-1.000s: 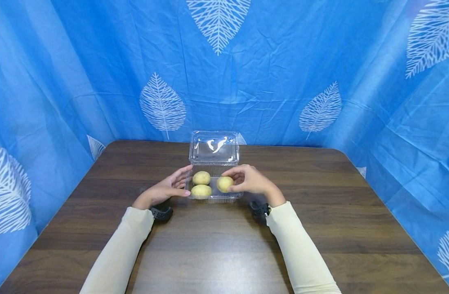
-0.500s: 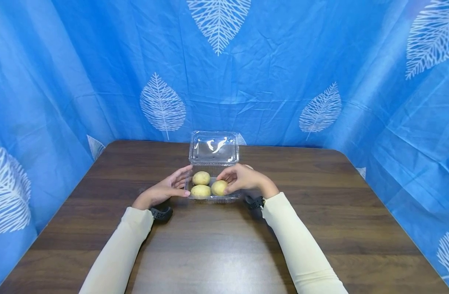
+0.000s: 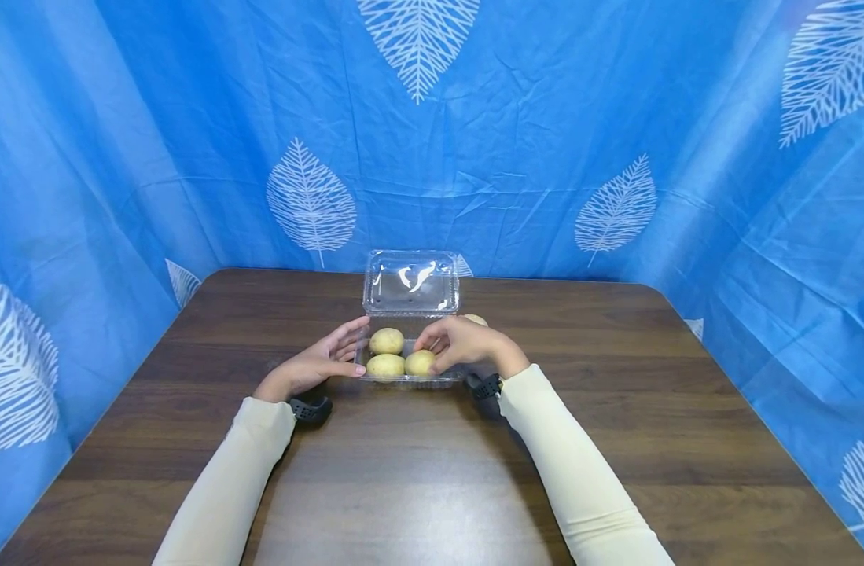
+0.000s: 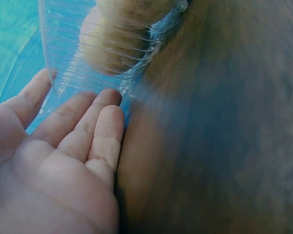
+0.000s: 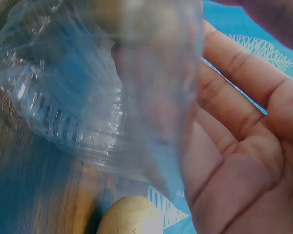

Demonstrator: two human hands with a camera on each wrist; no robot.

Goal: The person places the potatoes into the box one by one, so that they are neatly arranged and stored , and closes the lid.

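Observation:
A clear plastic clamshell container (image 3: 446, 379) stands with its lid raised at the back. Two potatoes, a rear one (image 3: 386, 341) and a front one (image 3: 385, 365), lie in its left half. My right hand (image 3: 467, 343) reaches over the right wall and pinches a third potato (image 3: 420, 362) between thumb and fingers, low inside and beside the front one. At the left wall, my left hand (image 3: 314, 363) touches the container with fairly straight fingers, its thumb by the front corner. The left wrist view shows those fingers (image 4: 107, 129) against the ribbed wall.
Another potato (image 3: 476, 320) lies on the wooden table (image 3: 580, 354) outside the container, partly hidden behind the right hand. The same potato (image 5: 132, 217) shows in the right wrist view. A blue curtain (image 3: 474, 157) with white leaf prints hangs behind the table.
My right hand has moved left and slightly down with its potato, bringing it beside the front potato. The potato on the table has come into sight behind it. The left hand stays put.

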